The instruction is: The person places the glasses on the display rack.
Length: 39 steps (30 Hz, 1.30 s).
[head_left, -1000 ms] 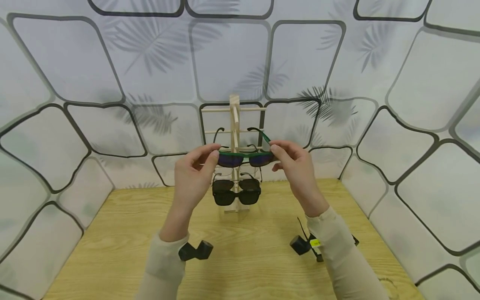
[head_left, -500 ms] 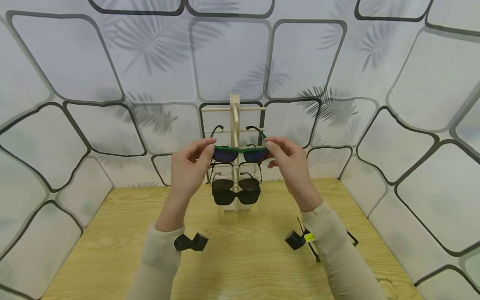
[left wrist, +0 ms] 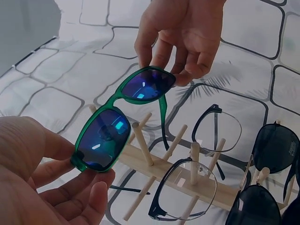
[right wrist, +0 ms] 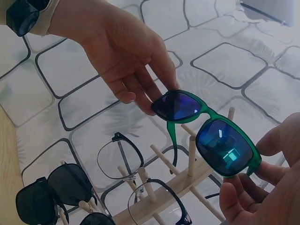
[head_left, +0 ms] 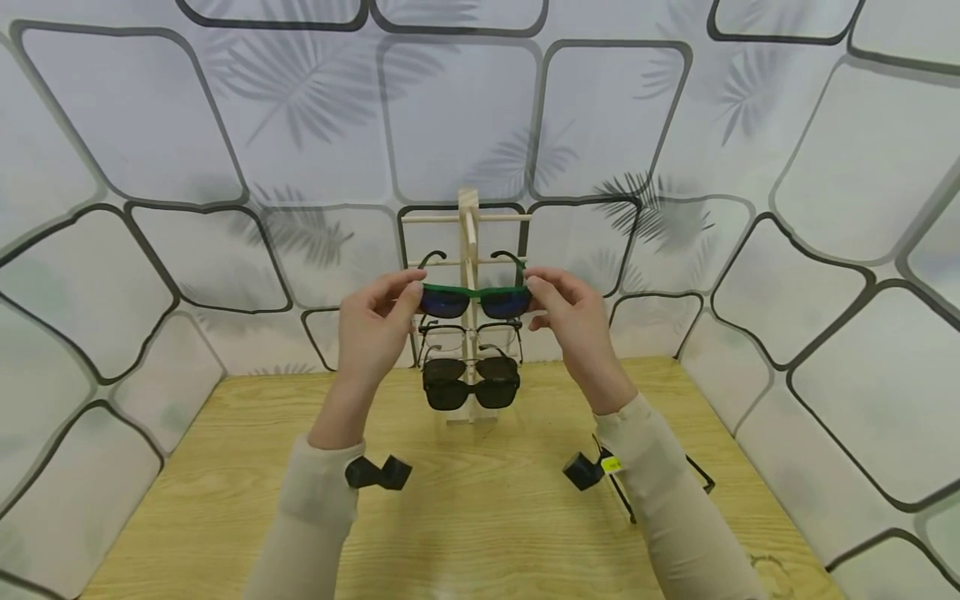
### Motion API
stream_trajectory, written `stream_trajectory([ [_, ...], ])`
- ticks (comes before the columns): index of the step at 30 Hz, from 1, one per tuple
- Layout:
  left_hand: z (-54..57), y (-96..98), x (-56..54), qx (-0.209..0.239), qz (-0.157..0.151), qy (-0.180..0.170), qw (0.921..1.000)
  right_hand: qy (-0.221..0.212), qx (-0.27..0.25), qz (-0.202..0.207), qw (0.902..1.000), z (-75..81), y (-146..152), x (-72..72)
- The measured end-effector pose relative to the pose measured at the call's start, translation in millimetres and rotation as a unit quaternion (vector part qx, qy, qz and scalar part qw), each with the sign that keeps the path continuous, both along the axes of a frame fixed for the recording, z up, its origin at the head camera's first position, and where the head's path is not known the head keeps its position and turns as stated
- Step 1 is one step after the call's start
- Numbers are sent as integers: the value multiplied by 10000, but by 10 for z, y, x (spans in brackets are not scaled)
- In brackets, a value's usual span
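Green-framed sunglasses (head_left: 474, 302) with blue mirrored lenses are held level in front of a wooden glasses rack (head_left: 468, 225), their arms unfolded toward it. My left hand (head_left: 372, 327) pinches one outer corner of the frame between thumb and fingers. At the opposite corner my right hand (head_left: 573, 327) pinches the frame in the same way. Both wrist views show the sunglasses (left wrist: 103, 133) close over the rack's pegs (right wrist: 191, 154). Below them on the rack sit clear glasses (head_left: 444, 337) with dark brows, and beneath those, dark sunglasses (head_left: 472, 393).
Black-framed glasses (head_left: 701, 473) lie on the wooden table (head_left: 480, 533) at the right, partly hidden by my right sleeve (head_left: 660, 492). Patterned white walls (head_left: 322, 108) enclose the table at the back and sides. Upper rungs (head_left: 504, 218) of the rack carry no glasses.
Both hands have moved the green sunglasses slightly up and to the left, toward the middle of the rack. The clear glasses below now show more fully.
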<state>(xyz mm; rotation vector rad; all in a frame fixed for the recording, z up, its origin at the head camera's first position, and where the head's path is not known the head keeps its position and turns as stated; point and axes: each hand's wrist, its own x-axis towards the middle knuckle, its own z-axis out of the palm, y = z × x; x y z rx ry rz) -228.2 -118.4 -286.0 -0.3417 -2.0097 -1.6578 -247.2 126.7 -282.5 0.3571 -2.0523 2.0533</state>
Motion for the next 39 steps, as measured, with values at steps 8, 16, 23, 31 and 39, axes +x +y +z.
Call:
stream_trajectory([
  [8,1,-27,-60,-15,-20,-318,9995,-155,-53,14,9999,9,-21,-45],
  [16,-2,-28,-116,-16,-104,-524,9986,-196,-38,-30,9998,-12,-38,-103],
  [23,7,-34,-173,52,-186,-587,9981,-256,72,-113,9996,-12,-50,-134],
  [31,-11,-62,-217,70,-214,-642,9977,-227,109,-108,9996,-54,-72,-185],
  [39,-29,-47,-236,78,-215,-703,9973,-224,151,-144,9995,-86,-64,-210],
])
